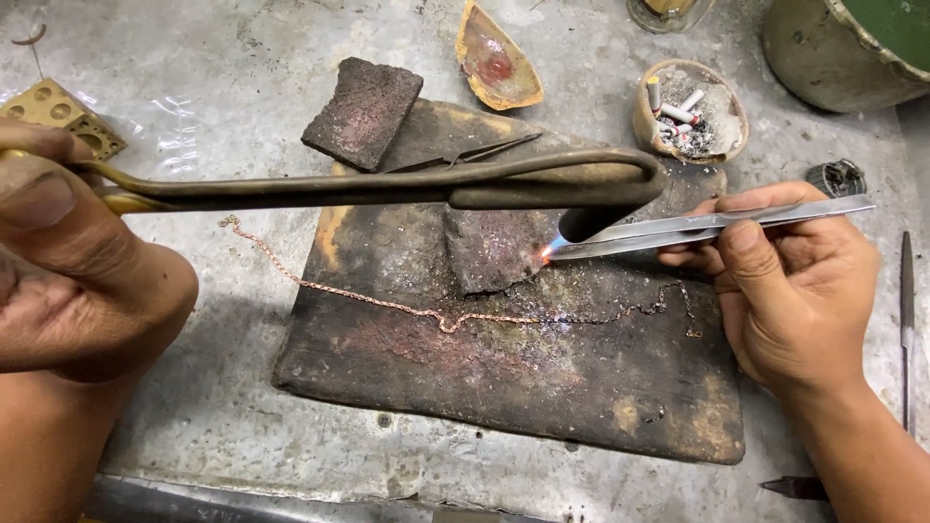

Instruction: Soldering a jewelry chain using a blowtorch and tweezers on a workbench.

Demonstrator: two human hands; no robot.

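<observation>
Steel tweezers (717,225) pinched in right hand (790,286) fingers, tips at flame | left hand (68,261) fingers grip blowpipe (387,186), wrist raised

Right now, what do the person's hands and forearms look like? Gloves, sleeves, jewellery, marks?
Both are bare: no gloves, no sleeves, no rings, no watch or band in view. The left hand has short nails and dusty, work-soiled fingers; its forearm runs off the lower left corner. The right hand is likewise uncovered, with short nails, and its bare forearm leaves at the lower right.

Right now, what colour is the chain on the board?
Coppery pink, darkening toward its right end; the chain shows in the head view.
</observation>
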